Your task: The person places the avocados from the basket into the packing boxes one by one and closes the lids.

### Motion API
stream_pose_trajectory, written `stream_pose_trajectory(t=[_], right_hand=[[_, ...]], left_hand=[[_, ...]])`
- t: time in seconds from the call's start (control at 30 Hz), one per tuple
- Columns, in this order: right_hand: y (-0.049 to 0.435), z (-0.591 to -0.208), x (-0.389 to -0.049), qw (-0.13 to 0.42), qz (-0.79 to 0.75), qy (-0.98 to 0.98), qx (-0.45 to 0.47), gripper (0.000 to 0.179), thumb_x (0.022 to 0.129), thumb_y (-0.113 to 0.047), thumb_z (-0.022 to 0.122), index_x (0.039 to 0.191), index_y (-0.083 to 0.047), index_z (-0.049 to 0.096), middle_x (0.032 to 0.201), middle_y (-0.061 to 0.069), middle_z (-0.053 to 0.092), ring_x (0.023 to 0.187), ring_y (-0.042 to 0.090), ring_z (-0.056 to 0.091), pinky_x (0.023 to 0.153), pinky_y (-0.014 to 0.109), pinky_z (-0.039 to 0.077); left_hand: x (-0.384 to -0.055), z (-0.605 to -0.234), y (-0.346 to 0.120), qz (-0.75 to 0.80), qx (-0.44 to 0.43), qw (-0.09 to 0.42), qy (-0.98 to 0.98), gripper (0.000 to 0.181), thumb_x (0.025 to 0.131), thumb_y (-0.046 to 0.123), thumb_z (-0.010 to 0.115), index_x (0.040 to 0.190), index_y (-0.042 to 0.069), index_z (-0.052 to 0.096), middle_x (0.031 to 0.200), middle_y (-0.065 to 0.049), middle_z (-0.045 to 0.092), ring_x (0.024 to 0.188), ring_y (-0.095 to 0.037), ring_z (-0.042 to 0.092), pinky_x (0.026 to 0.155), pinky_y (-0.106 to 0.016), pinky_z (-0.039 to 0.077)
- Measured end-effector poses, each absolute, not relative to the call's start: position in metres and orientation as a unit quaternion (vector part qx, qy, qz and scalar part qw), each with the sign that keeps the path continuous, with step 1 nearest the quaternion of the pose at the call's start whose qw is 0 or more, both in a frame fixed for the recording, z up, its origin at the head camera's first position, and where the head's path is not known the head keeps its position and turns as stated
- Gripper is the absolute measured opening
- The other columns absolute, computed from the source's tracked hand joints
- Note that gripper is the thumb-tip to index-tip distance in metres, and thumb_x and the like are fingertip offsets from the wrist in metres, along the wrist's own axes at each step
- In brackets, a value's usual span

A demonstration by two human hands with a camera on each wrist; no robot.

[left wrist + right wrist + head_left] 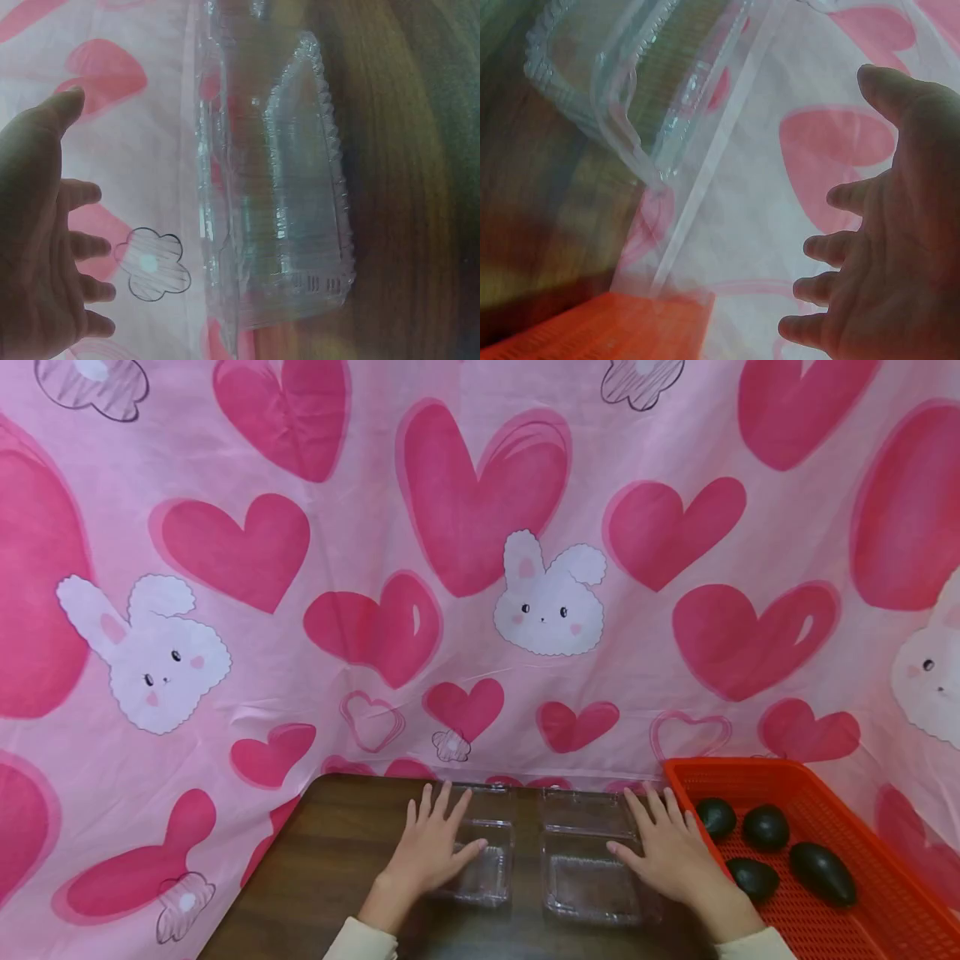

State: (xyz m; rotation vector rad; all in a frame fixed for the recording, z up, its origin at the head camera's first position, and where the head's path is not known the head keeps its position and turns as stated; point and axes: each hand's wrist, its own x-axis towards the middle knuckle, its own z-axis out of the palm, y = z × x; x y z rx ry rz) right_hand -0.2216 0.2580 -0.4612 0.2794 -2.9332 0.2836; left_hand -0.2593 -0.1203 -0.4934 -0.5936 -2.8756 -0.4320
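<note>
Found left container (492, 872) partly hidden behind left hand (427, 852), right container (585, 887) partly behind right hand (672, 856). Noted orange basket (738, 777) cut off by head view's right and lower edges. Could not verify hand-container contact.

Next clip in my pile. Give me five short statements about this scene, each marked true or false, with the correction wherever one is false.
1. The orange basket holds four dark fruits. True.
2. The left hand grips one of the fruits. False: its fingers are spread and it holds nothing.
3. The left clear container and the right clear container both have their lids open. True.
4. The basket is at the person's left side. False: it is at the right, beside the right hand.
5. The backdrop is plain white. False: it is pink, printed with hearts and rabbit faces.
</note>
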Motion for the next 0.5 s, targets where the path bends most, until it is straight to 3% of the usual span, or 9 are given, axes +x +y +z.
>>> stream_pose_trajectory(t=[0.23, 0.5], right_hand=[[0.275, -0.448, -0.216, 0.084, 0.100, -0.987, 0.096, 0.101, 0.087, -0.072, 0.063, 0.158, -0.004, 0.037, 0.161, 0.035, 0.030, 0.143, 0.066, 0.025, 0.108, 0.088, 0.024], [0.303, -0.440, -0.218, 0.076, 0.104, -0.987, 0.100, 0.100, 0.090, -0.066, 0.065, 0.159, -0.002, 0.033, 0.161, 0.036, 0.027, 0.141, 0.066, 0.027, 0.108, 0.088, 0.025]], left_hand=[[-0.259, -0.488, -0.124, -0.129, -0.206, 0.093, -0.966, 0.086, 0.093, 0.071, 0.053, 0.161, 0.022, 0.036, 0.167, -0.020, 0.029, 0.152, -0.054, 0.023, 0.121, -0.077, 0.024], [-0.262, -0.485, -0.131, -0.138, -0.210, 0.091, -0.964, 0.085, 0.094, 0.069, 0.054, 0.162, 0.023, 0.034, 0.167, -0.017, 0.031, 0.154, -0.048, 0.025, 0.123, -0.074, 0.025]])
